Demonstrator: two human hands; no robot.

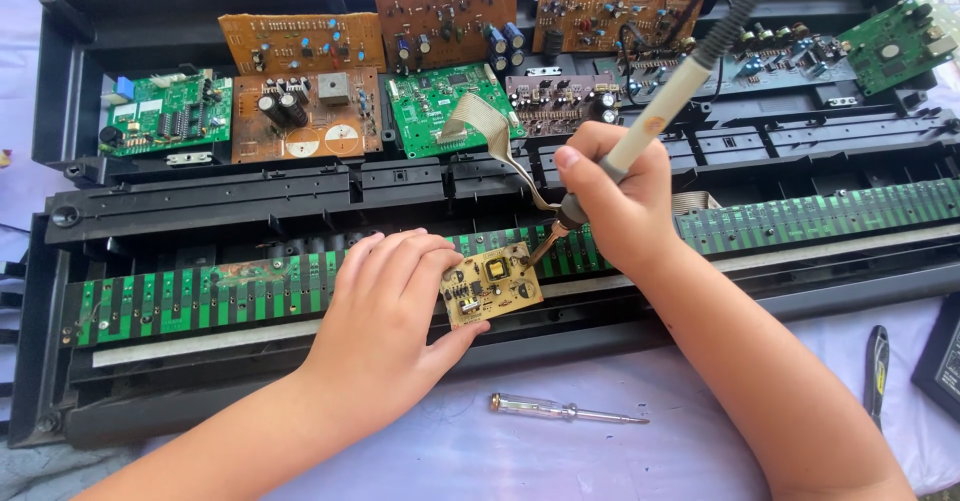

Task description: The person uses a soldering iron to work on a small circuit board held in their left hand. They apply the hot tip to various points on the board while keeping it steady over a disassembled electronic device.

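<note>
My left hand holds a small tan circuit board by its left edge, tilted above a long green contact strip. My right hand grips a cream-handled soldering iron; its tip touches the small board's upper right corner. The iron's dark cord runs up past the top edge. Both hands work over an opened black keyboard chassis.
Several brown and green circuit boards lie in the chassis's back half, with a grey ribbon cable. A clear-handled screwdriver lies on the pale cloth in front. A black-and-yellow tool and a dark box sit at right.
</note>
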